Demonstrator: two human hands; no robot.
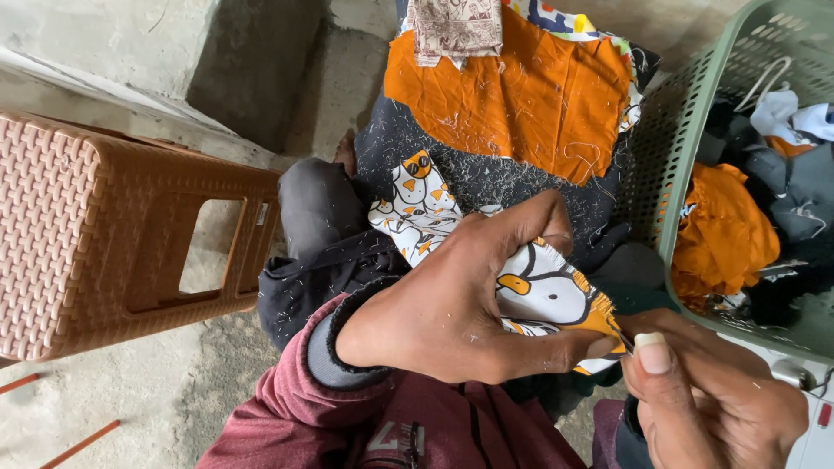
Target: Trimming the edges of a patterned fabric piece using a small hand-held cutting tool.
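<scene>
1. Right hand [708, 399] nearest, thumb and finger pinched together at the frayed orange edge of the penguin-print cloth [543, 291] (whatever it pinches is too small to tell).
2. Left hand [460, 300] clamped on that cloth, over the lap.
3. Beyond, orange fabric [521, 95] lies on dark cloth flecked with threads.
4. Green basket [686, 130] of clothes right, brown stool [95, 234] left, both on the floor.

Stool [95, 234] at left, basket [686, 148] w/ clothes [738, 234] at right; fabric pile [521, 104] between them, beyond the hands, cloth [539, 287] in front.
</scene>
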